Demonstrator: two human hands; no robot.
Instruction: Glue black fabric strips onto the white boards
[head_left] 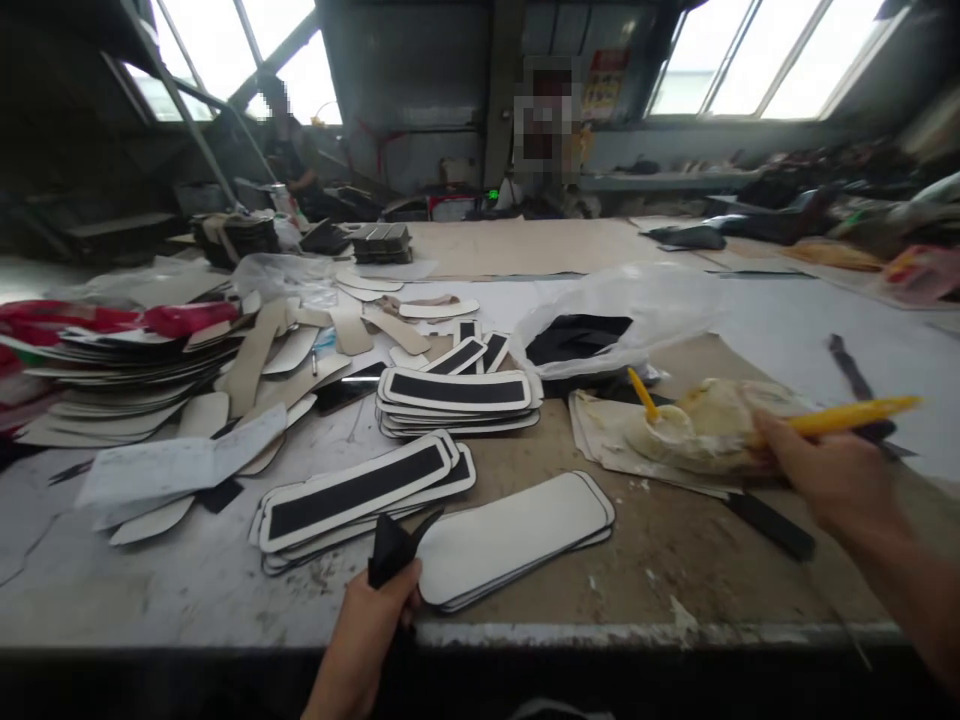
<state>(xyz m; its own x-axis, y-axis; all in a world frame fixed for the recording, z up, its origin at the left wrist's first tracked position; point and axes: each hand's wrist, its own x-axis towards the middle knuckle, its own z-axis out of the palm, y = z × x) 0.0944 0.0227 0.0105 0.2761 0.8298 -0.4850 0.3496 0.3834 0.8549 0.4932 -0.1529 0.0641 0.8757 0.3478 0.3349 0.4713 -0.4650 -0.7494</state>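
My left hand (375, 615) is closed on a piece of black material (391, 550) at the left end of a stack of plain white panels (517, 535). On the right, my right hand (832, 475) grips a yellow-handled tool (859, 413), whose front end reaches the glue-smeared pile. A small cup (667, 428) there holds a yellow stick (643, 393). To the left of the plain panels lies a stack of white panels with black strips (360, 495). Another such stack (459, 390) sits behind it.
Loose white pieces and a tall pile of panels (142, 375) cover the left side. A plastic bag with black pieces (577, 338) lies behind the middle. A black-handled tool (772, 525) rests near my right hand. A person (289, 150) is in the far background.
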